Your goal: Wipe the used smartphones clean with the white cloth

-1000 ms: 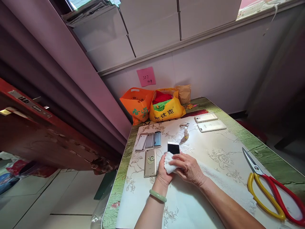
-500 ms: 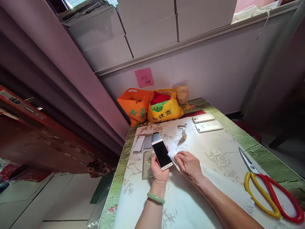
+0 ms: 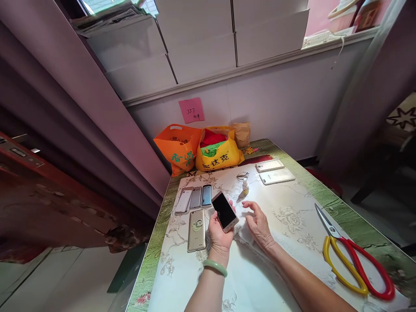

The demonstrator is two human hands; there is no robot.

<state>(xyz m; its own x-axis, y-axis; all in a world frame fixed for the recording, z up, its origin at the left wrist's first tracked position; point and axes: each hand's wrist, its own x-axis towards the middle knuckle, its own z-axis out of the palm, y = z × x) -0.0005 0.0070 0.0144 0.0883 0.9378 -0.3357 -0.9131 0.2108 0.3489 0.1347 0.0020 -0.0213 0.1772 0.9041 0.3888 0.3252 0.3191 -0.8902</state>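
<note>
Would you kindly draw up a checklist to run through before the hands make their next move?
1. Left hand has hold of the phone: ok.
2. Phone's screen facing up, not covered by fingers: ok; it is dark.
3. Right hand off the phone: ok, there is a gap between them.
4. White cloth free of the right hand: cannot tell, the palm's underside is hidden.
5. Small bottle standing upright: ok.
6. Scissors apart from both hands: ok, lying off to the right.
</note>
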